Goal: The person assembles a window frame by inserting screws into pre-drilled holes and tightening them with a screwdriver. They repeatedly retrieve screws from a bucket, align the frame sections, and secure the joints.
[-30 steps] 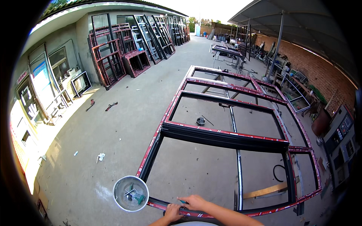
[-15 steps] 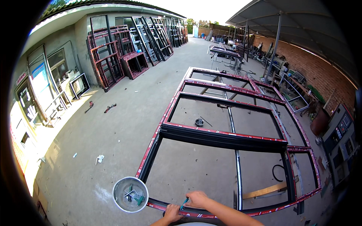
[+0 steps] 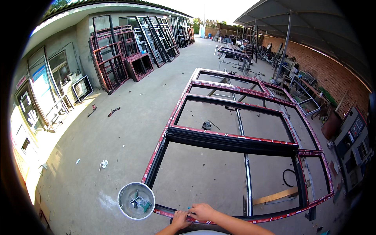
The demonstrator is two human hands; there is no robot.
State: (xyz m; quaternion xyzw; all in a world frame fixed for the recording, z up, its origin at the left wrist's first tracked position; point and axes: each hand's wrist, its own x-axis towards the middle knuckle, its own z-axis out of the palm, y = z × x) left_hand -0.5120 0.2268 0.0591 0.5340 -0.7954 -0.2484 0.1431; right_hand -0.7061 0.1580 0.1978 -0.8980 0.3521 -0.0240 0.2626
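The fingers of the right hand (image 3: 203, 212) are curled around a small teal tool (image 3: 190, 207), of which only a bit shows past them; its working end is hidden. The fingers of the left hand (image 3: 180, 221) are bent over the near rail (image 3: 162, 212) of the frame, close against the right fingertips, though whether they clench the rail or merely rest on it cannot be told. The frame (image 3: 235, 145) lies flat, its near edge directly under both hands and the rest stretching ahead and to the right of the fingers. Just left of the left fingers stands a bucket (image 3: 119, 200) with a green tool (image 3: 147, 207) among other bits inside; a wooden strip (image 3: 276, 196) lies to the right of the right fingers. Good work here would seem to call for the left fingers to brace the rail firmly while the right ones guide the tool, with its tip square to the spot and pressure light enough not to skid over the rail's surface. Since the two sets of fingers sit so close, the left ones would best be clear of the tip's line, and both elbows clear of the bucket's rim.
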